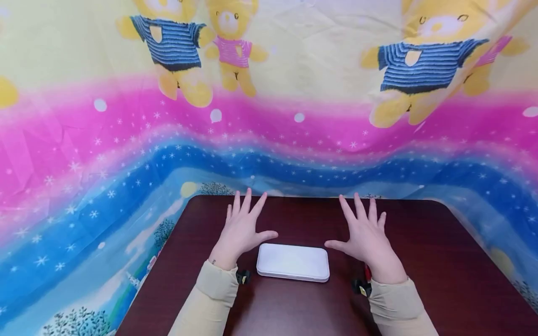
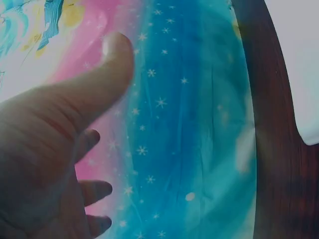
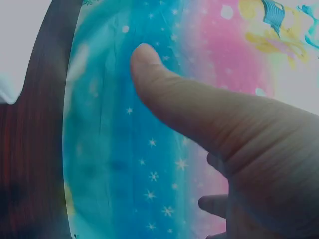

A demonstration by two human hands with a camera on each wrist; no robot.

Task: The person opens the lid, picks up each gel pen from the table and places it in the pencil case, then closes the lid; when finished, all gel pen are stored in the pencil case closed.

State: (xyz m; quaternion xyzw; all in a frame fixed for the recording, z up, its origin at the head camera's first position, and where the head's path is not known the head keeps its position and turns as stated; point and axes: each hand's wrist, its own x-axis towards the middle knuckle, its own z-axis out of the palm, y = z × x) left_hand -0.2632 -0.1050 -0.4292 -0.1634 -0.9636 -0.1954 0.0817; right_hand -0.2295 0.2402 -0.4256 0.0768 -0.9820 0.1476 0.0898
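Note:
A white rectangular case with rounded corners (image 1: 293, 262) lies flat on the dark wooden table; its kind is not plain, and its lid looks closed. To its left, my left hand (image 1: 242, 231) is held with fingers spread and straight, the thumb pointing toward the case. My right hand (image 1: 364, 233) mirrors it on the other side, fingers also spread. Neither hand touches the case. Part of the white case (image 2: 301, 64) shows at the right edge of the left wrist view, and the case (image 3: 17, 45) appears at the upper left of the right wrist view.
The dark red-brown table (image 1: 424, 252) has rounded far corners. Behind and beside it hangs a cloth (image 1: 273, 126) printed with bears and snowflakes. A small red item (image 1: 367, 272), partly hidden, shows by the right wrist. Dark wrist-worn devices (image 1: 243, 277) sit at both cuffs.

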